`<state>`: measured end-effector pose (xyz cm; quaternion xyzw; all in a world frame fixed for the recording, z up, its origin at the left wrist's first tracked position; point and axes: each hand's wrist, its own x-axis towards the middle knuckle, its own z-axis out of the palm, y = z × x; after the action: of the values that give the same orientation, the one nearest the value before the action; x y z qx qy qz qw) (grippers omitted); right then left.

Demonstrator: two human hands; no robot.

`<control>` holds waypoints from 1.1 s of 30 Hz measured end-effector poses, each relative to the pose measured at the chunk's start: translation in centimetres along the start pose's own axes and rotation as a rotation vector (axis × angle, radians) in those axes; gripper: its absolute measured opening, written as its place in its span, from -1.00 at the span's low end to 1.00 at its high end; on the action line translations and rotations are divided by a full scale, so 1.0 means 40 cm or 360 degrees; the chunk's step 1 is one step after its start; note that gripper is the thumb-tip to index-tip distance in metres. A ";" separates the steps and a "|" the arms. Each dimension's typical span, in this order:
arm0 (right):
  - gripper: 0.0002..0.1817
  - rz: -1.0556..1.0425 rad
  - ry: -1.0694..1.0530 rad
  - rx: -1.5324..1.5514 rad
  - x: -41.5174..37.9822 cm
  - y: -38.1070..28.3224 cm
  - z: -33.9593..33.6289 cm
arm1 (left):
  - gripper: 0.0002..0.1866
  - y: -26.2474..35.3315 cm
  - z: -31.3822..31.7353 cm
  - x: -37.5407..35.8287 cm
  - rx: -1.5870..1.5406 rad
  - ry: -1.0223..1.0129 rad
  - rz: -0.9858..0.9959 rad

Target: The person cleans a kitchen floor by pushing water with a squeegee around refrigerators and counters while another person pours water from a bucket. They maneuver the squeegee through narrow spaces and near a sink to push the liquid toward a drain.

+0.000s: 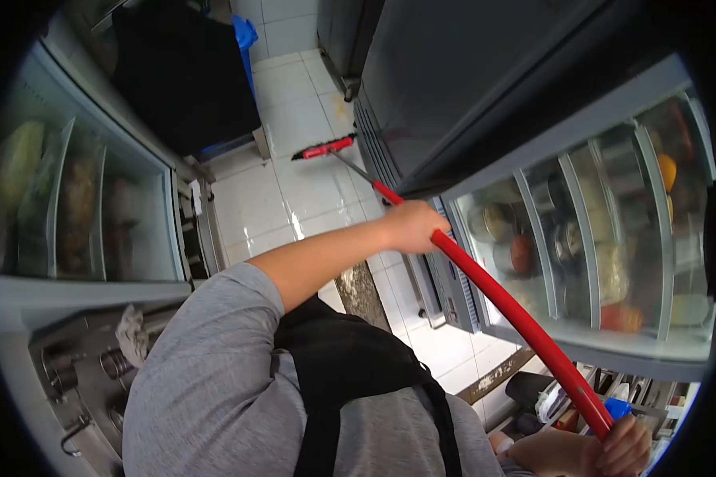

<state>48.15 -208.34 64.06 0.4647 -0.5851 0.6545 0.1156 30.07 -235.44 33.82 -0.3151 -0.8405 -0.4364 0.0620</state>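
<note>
My left hand [415, 226] is wrapped around the red handle [517, 314] of a long floor brush, part way along it. My right hand [624, 447] grips the same handle near its top end, at the lower right. Ahead of me, the red brush head [326, 149] with its dark edge rests on the wet white tiles, close to the base of a dark cabinet. A grey length of pole joins the head to the red handle.
Glass-door fridges stand on both sides, one at the left [79, 191] and one at the right [581, 238]. A dark cabinet [469, 79] rises ahead on the right. White floor tiles [254, 195] shine with water. Black cloth [183, 79] hangs at the upper left, beside a blue bag [245, 33].
</note>
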 end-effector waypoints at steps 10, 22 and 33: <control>-0.54 0.0197 0.0166 -0.0106 0.304 0.677 0.265 | -0.67 -0.588 -0.507 0.153 0.0190 0.0383 -0.0065; -0.86 0.0353 -0.0304 0.0064 0.637 1.408 0.290 | -0.58 -1.209 -0.752 0.277 0.0377 0.0771 -0.0476; -0.88 0.0364 -0.0184 -0.0052 0.898 2.173 0.463 | -0.57 -1.940 -0.846 0.474 0.0517 0.0759 -0.1096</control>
<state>-22.96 -263.69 31.40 0.4299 -0.6506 0.6259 0.0139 -36.06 -285.22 7.80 0.1062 -0.9162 -0.3545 0.1538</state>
